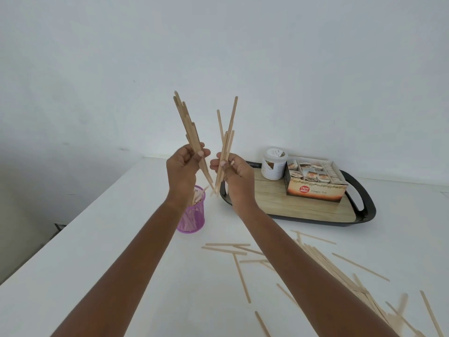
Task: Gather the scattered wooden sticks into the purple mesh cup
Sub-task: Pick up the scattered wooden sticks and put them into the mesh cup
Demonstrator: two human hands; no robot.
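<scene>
My left hand [183, 166] is raised above the table, closed around a bundle of several wooden sticks [188, 128] that point up and lean left. Right beside it, my right hand [233, 170] grips a second bundle of sticks [227, 139], upright and fanned. The lower ends of both bundles nearly meet between the hands. The purple mesh cup [192, 216] stands on the white table below my left wrist, with a few sticks inside it. Many loose sticks [243, 276] lie scattered on the table at the lower right, partly hidden by my right forearm.
A black-rimmed tray [364, 205] with a wood-pattern base sits at the right rear, carrying a white jar [273, 166] and an open box of ginger tea [315, 181]. The table's left edge [73, 215] runs diagonally near the cup. A plain wall stands behind.
</scene>
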